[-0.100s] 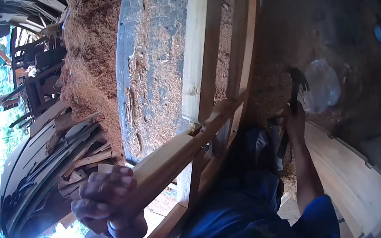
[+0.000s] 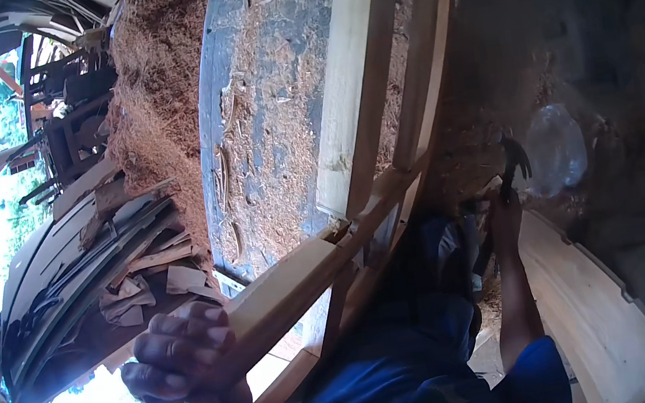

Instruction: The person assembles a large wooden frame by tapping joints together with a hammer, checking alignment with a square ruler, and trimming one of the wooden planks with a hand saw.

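My left hand [image 2: 185, 368] is closed around the near end of a pale wooden rail [image 2: 293, 281], part of a wooden frame [image 2: 359, 112] that lies across a sawdust-covered workbench [image 2: 267, 110]. My right hand [image 2: 503, 212] grips the handle of a claw hammer [image 2: 512, 160], whose dark head points up beside the frame's right edge. The rail meets the frame's long pieces at a joint near the middle of the view. My blue clothing fills the lower centre and hides the frame's near part.
A heap of wood shavings [image 2: 155, 85] rises left of the bench. Stacked boards and offcuts [image 2: 98, 260] lie at the left. A pale curved plank [image 2: 596, 302] sits at the lower right, with a clear plastic bag [image 2: 552, 146] on dark ground above it.
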Demonstrator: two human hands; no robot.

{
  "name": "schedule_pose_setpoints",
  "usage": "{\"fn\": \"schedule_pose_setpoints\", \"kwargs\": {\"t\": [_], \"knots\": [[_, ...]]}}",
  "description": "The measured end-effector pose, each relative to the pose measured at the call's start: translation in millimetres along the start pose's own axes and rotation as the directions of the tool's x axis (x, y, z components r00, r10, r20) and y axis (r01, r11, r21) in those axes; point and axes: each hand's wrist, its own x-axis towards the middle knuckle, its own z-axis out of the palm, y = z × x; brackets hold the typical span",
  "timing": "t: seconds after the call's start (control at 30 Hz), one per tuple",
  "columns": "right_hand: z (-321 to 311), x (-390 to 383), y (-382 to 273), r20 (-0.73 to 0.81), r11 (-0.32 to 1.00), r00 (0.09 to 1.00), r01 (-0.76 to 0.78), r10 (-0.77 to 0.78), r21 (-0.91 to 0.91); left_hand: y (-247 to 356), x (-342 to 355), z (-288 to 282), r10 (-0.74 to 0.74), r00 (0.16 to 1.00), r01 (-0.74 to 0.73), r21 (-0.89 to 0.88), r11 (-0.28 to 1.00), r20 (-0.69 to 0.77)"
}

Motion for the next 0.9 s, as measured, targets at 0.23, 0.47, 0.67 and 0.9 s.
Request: {"fn": "schedule_pose_setpoints", "kwargs": {"t": [0.23,0.47,0.67,0.9], "knots": [[-22,34,106,-0.112,0.912,0.994,-0.028,-0.019,-0.409,-10,-3,9,0.162,0.984,-0.173,-0.198,0.965,-0.074],[-27,86,183,0.046,0.726,0.978,0.180,-0.201,-0.664,-14,20,46,0.232,0.893,-0.334,-0.223,0.916,-0.385],[-14,107,207,0.109,0.973,0.984,-0.120,0.144,-0.199,-19,26,8,0.210,0.977,-0.214,-0.260,0.942,-0.042],[-24,133,219,0.124,0.918,0.990,-0.008,0.062,-0.396,-39,32,11,0.374,0.915,-0.404,-0.303,0.863,-0.153]]}}
